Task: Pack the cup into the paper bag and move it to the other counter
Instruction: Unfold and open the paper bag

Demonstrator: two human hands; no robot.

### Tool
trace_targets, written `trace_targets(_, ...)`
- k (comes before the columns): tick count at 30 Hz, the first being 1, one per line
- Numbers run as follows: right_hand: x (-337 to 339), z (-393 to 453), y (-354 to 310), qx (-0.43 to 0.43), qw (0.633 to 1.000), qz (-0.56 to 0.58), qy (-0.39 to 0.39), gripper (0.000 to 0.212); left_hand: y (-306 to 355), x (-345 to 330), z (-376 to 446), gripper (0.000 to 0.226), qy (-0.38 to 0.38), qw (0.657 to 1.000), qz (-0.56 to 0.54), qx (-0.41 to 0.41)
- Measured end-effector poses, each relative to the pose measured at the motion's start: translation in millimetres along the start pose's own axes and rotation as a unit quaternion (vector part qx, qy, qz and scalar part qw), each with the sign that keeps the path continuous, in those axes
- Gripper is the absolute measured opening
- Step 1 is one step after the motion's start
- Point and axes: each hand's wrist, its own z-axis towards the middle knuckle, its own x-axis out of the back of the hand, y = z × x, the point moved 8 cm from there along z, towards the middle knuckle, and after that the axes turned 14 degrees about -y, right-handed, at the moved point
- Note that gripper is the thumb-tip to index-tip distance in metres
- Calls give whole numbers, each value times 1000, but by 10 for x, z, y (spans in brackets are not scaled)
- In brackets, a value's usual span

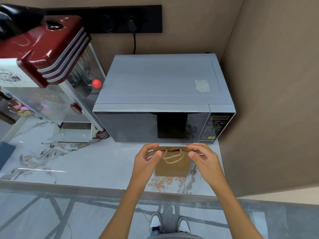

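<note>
Bag (172, 165) — brown paper, upright on the marble counter (86, 161), just in front of the microwave (162, 100) — has both hands at its top edge. Left hand (146, 161) pinches the left corner of the rim between thumb and fingers; right hand (203, 157) pinches the right corner the same way. The mouth looks nearly closed, so the inside is hidden — no cup shows. Its cord handle (171, 156) lies against the near face. A red-topped machine (48, 66) at left is cut off by the frame.
</note>
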Motion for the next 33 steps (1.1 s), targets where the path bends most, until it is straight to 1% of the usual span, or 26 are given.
trace_targets(3,-15,10,27,-1,1000,-3,9,14,-87,-19,13,34,30,999,-30,14)
trace_targets(6,-52,25,51,2,1000,-25,5,9,-173,-18,27,35,51,997,-54,15)
trace_targets(8,-70,29,60,1,999,-42,4,18,-205,-29,38,33,55,995,-80,13)
trace_targets(11,-78,34,78,-5,999,-43,10,37,-217,-45,81,26,58,989,-137,5)
trace_targets(12,-81,35,85,-7,999,-40,11,40,-218,-45,105,20,60,987,-151,4)
trace_targets(14,-86,38,97,-8,999,-31,10,38,-219,-42,160,9,62,984,-165,3)
trace_targets(17,-111,42,84,-4,1000,-24,-3,36,-203,-45,249,14,54,982,-182,1)
trace_targets(20,-159,35,24,5,999,-18,-29,45,-139,-43,339,11,34,981,-192,-12)
trace_targets(22,-232,16,-35,7,998,-16,-67,45,-98,-37,391,17,25,982,-188,-19)
trace_targets(25,-343,-26,-117,10,992,4,-127,41,-50,-70,453,16,11,985,-173,-18)
trace_targets(27,-379,-45,-154,10,989,26,-145,42,-20,-96,475,14,5,988,-154,-15)
trace_targets(29,-384,-48,-175,5,988,28,-149,50,0,-127,482,17,-6,990,-138,-12)
trace_targets(31,-393,-52,-183,-1,988,20,-154,60,26,-162,487,28,-25,992,-122,-14)
trace_targets(33,-411,-62,-192,-9,987,14,-162,66,78,-202,486,35,-43,993,-108,-22)
